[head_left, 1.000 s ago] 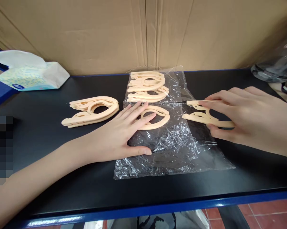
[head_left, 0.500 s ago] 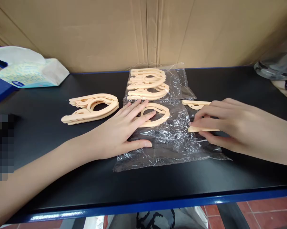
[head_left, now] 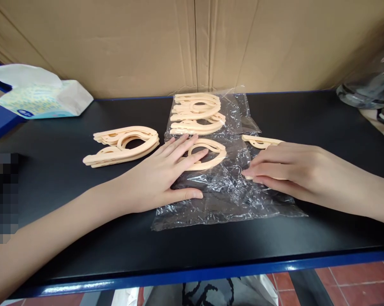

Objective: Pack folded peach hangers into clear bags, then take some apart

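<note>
My left hand (head_left: 161,176) lies flat, fingers spread, over a cream folding hanger (head_left: 215,161) and a crinkled clear plastic bag (head_left: 211,208). Fingers of my right hand (head_left: 287,172) are closed round a cream hanger (head_left: 249,177) at the bag's right part; only its tip shows. Just behind that hand, part of a hanger (head_left: 258,140) pokes out. Several folded hangers (head_left: 198,112) lie in clear plastic at the back middle. A stack of folded hangers (head_left: 121,148) rests on the black table, left of my left hand.
At the back left stands a tissue pack (head_left: 45,95). A clear plastic container (head_left: 360,89) is at the back right. Brown cardboard (head_left: 131,46) rises behind the table (head_left: 131,250), which has a blue front edge. Below are red floor tiles and a printed bag (head_left: 211,293).
My right hand has moved slightly left and toward me, its fingers drawn closer together over the hanger, which shows less. My left hand stays in place.
</note>
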`<state>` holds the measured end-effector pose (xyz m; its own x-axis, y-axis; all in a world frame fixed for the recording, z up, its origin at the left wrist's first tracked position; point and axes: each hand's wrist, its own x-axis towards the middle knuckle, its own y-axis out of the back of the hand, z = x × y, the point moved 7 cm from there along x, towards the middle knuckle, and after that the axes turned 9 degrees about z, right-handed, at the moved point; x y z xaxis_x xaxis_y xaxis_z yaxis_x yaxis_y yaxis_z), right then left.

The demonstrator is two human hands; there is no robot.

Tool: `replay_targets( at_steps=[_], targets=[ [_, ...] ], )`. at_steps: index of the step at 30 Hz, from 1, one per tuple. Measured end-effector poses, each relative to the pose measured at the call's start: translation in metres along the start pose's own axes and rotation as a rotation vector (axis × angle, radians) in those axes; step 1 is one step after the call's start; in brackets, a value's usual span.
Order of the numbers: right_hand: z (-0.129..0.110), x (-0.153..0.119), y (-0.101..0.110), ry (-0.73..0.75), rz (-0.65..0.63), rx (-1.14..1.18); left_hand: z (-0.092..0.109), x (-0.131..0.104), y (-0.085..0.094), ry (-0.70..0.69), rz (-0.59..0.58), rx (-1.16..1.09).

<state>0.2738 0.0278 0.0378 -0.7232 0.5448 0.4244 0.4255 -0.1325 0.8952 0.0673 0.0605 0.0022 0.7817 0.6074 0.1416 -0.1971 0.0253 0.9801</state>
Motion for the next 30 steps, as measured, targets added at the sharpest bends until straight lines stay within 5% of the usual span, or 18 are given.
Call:
replay_targets(
  at_steps=[5, 12, 30],
  targets=[
    [0.004, 0.0, -0.003, -0.028, -0.054, 0.205, 0.0, 0.0, -0.001, -0.004, -0.008, 0.012],
    [0.026, -0.014, -0.004, -0.051, -0.102, -0.119, -0.001, 0.0, -0.001, 0.003, -0.015, 0.017],
    [0.005, -0.004, -0.007, -0.006, -0.096, 0.023, -0.003, -0.001, -0.005, -0.015, 0.047, 0.051]
  ],
)
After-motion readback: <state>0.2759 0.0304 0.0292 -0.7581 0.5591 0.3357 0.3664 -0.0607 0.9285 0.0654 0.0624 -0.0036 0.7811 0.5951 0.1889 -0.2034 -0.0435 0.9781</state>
